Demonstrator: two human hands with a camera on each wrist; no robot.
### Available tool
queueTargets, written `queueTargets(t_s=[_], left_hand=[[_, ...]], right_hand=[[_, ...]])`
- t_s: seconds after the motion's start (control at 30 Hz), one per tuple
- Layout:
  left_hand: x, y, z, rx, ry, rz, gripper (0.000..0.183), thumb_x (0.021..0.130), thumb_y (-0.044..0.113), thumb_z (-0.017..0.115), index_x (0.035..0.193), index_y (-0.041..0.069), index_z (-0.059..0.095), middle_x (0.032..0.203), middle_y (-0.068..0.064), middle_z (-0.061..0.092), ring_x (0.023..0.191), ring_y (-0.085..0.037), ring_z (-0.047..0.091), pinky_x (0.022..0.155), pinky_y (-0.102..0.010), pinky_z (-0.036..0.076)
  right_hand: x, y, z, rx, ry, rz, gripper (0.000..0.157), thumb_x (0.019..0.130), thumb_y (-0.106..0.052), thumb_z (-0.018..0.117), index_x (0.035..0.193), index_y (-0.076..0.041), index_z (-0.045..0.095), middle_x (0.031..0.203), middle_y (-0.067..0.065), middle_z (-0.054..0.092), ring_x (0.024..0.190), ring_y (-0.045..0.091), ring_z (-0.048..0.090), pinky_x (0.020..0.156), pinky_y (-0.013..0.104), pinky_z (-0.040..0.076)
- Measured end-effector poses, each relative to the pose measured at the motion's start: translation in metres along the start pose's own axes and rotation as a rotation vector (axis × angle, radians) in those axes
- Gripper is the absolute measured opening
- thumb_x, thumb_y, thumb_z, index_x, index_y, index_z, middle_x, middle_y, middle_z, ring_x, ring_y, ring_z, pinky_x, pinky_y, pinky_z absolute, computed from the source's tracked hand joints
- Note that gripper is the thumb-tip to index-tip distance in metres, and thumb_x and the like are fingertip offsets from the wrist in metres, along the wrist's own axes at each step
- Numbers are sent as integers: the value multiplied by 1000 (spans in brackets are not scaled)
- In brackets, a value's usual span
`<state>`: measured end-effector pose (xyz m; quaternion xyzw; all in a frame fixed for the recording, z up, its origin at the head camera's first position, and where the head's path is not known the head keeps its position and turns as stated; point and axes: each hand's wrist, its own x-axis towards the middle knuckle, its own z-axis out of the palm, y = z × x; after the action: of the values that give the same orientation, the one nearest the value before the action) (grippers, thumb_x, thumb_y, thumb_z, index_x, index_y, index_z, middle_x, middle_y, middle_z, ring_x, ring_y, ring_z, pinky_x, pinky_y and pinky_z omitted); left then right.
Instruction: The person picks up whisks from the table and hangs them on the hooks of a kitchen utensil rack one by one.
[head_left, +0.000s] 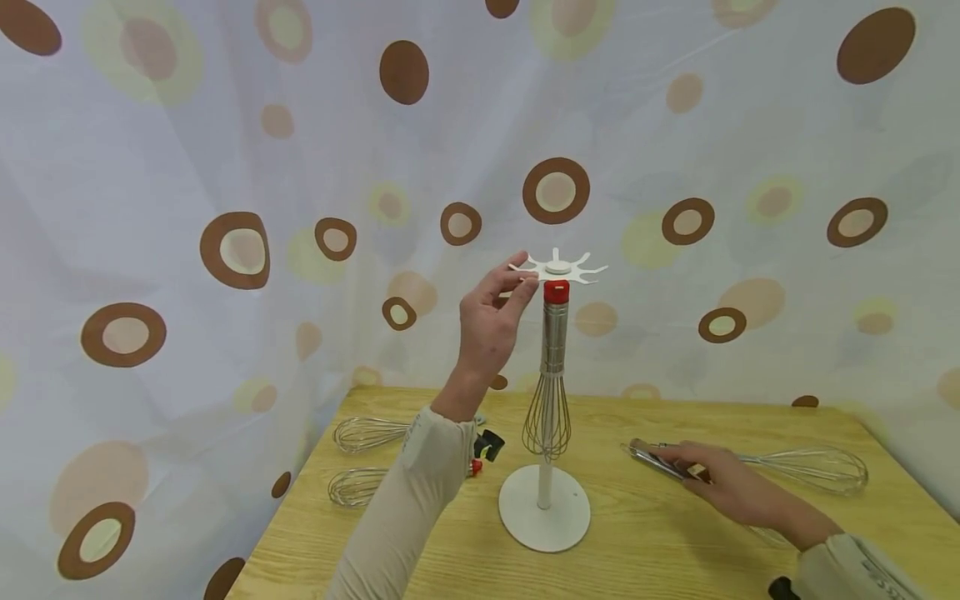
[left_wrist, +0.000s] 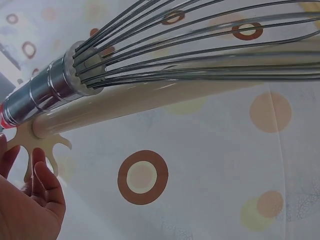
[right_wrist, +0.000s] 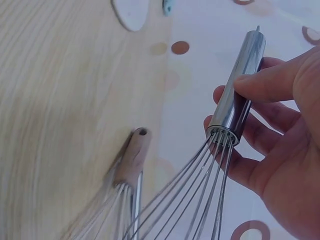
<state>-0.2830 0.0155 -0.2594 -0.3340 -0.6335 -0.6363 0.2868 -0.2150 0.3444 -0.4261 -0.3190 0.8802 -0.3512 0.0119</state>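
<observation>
Steel whisk [right_wrist: 225,131], above the counter [head_left: 637,550], handle [right_wrist: 246,55] pinched in my right grip [head_left: 723,481]: likely light, springy-wired, slick; best held mid-handle. My left grip [head_left: 491,317] pinches the white rack [head_left: 545,487] up top, at its prongs.

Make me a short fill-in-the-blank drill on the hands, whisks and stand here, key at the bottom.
1. The left hand grips the hooked top of the stand, whose colour is ____.
2. The hanging whisk has a top end coloured ____.
3. The right hand holds another whisk by its metal ____.
4. The stand's round base rests on the wooden ____.

Missing words: white; red; handle; table.
</observation>
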Motion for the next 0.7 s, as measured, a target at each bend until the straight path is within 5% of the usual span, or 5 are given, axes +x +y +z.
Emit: queueTargets(t_s=[0.3,0.7], left_hand=[[0,-1,0,-18,-11,2,19,93,11,61,106,-2,67,131,-8,57,100,-19,61,79,-29,50],[0,-1,-1,-19,-2,-6,18,93,10,61,104,-3,67,130,-8,57,92,-21,63,77,-27,51]], right_hand=[[10,-17,4,-87,87,-22,50,88,5,60,136,-4,48,122,16,57,105,20,59,71,34,53],[46,-66,5,-194,521,-288,68,69,23,70,131,1,52,113,13,59,101,5,55,70,20,52]])
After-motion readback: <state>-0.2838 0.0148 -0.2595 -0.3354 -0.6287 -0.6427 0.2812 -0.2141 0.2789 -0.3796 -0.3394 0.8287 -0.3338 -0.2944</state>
